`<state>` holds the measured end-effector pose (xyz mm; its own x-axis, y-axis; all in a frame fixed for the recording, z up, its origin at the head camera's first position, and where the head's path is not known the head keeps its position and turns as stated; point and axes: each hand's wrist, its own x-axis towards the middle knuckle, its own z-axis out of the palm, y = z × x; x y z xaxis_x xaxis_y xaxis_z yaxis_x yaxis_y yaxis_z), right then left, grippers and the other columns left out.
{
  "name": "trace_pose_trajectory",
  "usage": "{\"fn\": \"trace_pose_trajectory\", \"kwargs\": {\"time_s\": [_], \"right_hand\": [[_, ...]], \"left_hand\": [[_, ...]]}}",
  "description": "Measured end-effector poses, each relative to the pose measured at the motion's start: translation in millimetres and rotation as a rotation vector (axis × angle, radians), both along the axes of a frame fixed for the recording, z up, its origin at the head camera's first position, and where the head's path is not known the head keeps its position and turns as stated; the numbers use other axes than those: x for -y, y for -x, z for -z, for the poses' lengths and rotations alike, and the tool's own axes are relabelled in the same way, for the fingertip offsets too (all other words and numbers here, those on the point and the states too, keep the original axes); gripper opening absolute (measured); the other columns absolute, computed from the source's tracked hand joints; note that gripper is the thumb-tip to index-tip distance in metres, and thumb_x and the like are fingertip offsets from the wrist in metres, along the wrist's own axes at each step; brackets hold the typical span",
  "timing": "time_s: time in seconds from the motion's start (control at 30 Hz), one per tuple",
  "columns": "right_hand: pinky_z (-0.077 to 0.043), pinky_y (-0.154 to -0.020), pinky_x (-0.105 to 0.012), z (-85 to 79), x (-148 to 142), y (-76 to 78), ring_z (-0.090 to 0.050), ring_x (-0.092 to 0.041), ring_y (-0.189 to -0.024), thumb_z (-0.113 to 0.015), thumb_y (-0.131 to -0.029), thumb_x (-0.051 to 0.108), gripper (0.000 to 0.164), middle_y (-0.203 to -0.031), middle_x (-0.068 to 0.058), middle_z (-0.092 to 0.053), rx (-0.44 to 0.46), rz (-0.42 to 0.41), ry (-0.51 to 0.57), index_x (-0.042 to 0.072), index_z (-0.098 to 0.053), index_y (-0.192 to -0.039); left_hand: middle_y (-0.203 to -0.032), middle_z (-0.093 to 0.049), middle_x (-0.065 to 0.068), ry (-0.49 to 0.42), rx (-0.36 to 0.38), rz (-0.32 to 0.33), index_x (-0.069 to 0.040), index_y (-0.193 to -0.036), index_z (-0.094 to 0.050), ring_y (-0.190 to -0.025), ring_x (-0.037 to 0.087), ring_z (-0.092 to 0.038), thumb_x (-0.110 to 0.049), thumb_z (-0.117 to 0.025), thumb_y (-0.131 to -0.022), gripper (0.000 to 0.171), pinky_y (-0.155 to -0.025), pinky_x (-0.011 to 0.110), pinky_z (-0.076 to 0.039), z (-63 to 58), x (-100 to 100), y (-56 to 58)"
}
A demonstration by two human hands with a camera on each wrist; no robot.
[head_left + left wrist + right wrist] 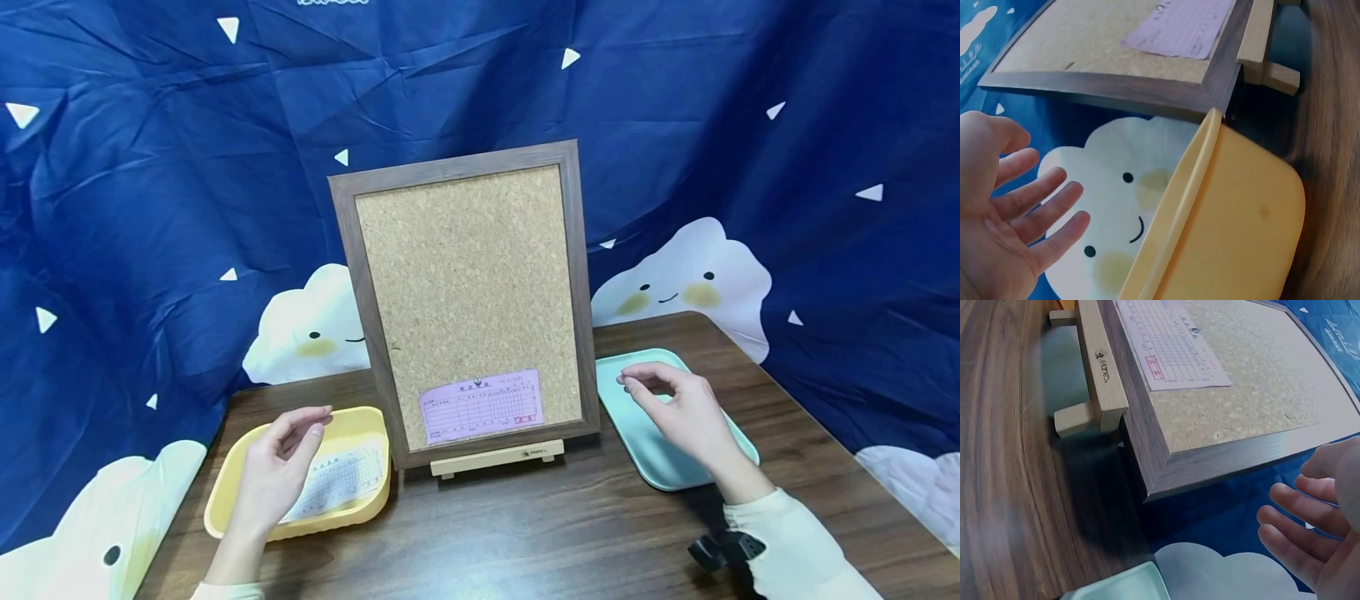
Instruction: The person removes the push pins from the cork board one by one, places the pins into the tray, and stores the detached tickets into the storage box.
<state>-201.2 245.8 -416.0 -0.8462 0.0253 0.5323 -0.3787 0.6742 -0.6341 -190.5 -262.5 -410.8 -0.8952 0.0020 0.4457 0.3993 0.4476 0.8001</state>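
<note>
My left hand (277,471) hovers over the yellow basket (300,527), its fingers loosely bent and nothing in them. A white printed form (337,482) lies inside that basket, partly covered by the hand in the head view. My right hand (678,408) is above the light-green tray (645,471), fingers relaxed and slightly apart in the right wrist view. Between the hands stands a framed cork board (472,275). A purple form (480,408) hangs at the board's lower edge, held at its top by a small pushpin (477,382).
The board leans on a wooden easel (498,458) on the brown wood-grain table (480,533). Behind the table hangs a blue curtain (465,92) with clouds and white triangles. A black strap piece (723,550) sits at my right sleeve.
</note>
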Motion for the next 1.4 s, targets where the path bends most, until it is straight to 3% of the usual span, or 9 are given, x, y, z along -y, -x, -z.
{"fn": "trace_pose_trajectory", "kwargs": {"time_s": [0.1, 0.4, 0.57, 0.7, 0.87, 0.97, 1.2, 1.4], "right_hand": [[-0.045, -0.064, -0.013, -0.2, 4, 1.7, -0.061, 0.004, -0.082, -0.067, -0.089, 0.019, 0.012, -0.095, 0.007, -0.072, -0.01, -0.011, -0.002, 0.019, -0.072, -0.1], [-0.048, -0.069, -0.016, -6.4, 19, 8.4, -0.062, -0.001, -0.083, -0.066, -0.09, 0.019, 0.014, -0.093, 0.005, -0.072, -0.024, -0.053, -0.013, 0.015, -0.071, -0.102], [-0.05, -0.069, -0.021, -10.4, 29, 11.6, -0.063, -0.005, -0.084, -0.066, -0.09, 0.019, 0.012, -0.092, 0.006, -0.072, -0.042, -0.077, -0.022, 0.016, -0.071, -0.101], [-0.049, -0.068, -0.017, -12.4, 37, 13.8, -0.064, -0.005, -0.081, -0.067, -0.089, 0.017, 0.011, -0.091, 0.005, -0.073, -0.052, -0.099, -0.006, 0.015, -0.071, -0.099], [-0.048, -0.068, -0.016, -13.7, 43, 14.0, -0.063, -0.003, -0.077, -0.068, -0.088, 0.016, 0.012, -0.088, 0.007, -0.072, -0.04, -0.114, 0.012, 0.015, -0.071, -0.1], [-0.049, -0.068, -0.018, -13.8, 46, 14.1, -0.063, -0.003, -0.077, -0.067, -0.089, 0.016, 0.012, -0.087, 0.008, -0.071, -0.032, -0.124, 0.013, 0.015, -0.071, -0.101], [-0.052, -0.069, -0.026, -14.0, 51, 14.5, -0.063, -0.004, -0.079, -0.066, -0.09, 0.021, 0.013, -0.088, 0.01, -0.07, -0.023, -0.129, 0.005, 0.016, -0.07, -0.101], [-0.052, -0.07, -0.028, -14.1, 54, 15.0, -0.063, -0.004, -0.081, -0.066, -0.091, 0.023, 0.012, -0.089, 0.011, -0.07, -0.023, -0.122, -0.005, 0.018, -0.07, -0.1]], "left_hand": [[-0.111, -0.067, 0.013, -0.018, -0.014, 0.019, -0.005, -0.115, -0.064, -0.099, 0.008, -0.065, -0.006, -0.058, -0.094, 0.022, -0.083, 0.014, -0.05, 2.8, -3, 2.6], [-0.112, -0.065, 0.021, -0.051, 0.016, 0.055, 0.005, -0.116, -0.061, -0.098, 0.006, -0.064, -0.003, -0.057, -0.094, 0.024, -0.083, 0.014, -0.049, -22.8, -28, -8.5], [-0.114, -0.064, 0.02, -0.067, 0.005, 0.072, 0.003, -0.118, -0.061, -0.1, 0.004, -0.063, -0.001, -0.057, -0.093, 0.025, -0.085, 0.015, -0.049, -14.9, -31, -1.8], [-0.117, -0.064, 0.017, -0.084, -0.035, 0.089, -0.001, -0.119, -0.062, -0.104, 0.009, -0.063, -0.002, -0.059, -0.092, 0.027, -0.088, 0.017, -0.049, -3.3, -29, 8.3], [-0.124, -0.061, 0.017, -0.103, -0.074, 0.138, 0.0, -0.116, -0.062, -0.111, 0.02, -0.061, -0.004, -0.059, -0.093, 0.024, -0.091, 0.021, -0.048, 0.0, -31, 12.9], [-0.126, -0.059, 0.018, -0.095, -0.077, 0.146, 0.0, -0.114, -0.062, -0.113, 0.021, -0.06, -0.002, -0.059, -0.092, 0.022, -0.091, 0.02, -0.048, -2.8, -36, 10.1], [-0.129, -0.055, 0.022, -0.076, -0.032, 0.153, 0.005, -0.111, -0.061, -0.115, 0.028, -0.057, 0.0, -0.058, -0.092, 0.02, -0.089, 0.017, -0.048, -21.7, -53, -2.8], [-0.131, -0.053, 0.021, -0.071, 0.001, 0.166, 0.009, -0.112, -0.06, -0.117, 0.036, -0.055, -0.001, -0.058, -0.092, 0.022, -0.087, 0.017, -0.048, -25.9, -61, -3.8]]}}
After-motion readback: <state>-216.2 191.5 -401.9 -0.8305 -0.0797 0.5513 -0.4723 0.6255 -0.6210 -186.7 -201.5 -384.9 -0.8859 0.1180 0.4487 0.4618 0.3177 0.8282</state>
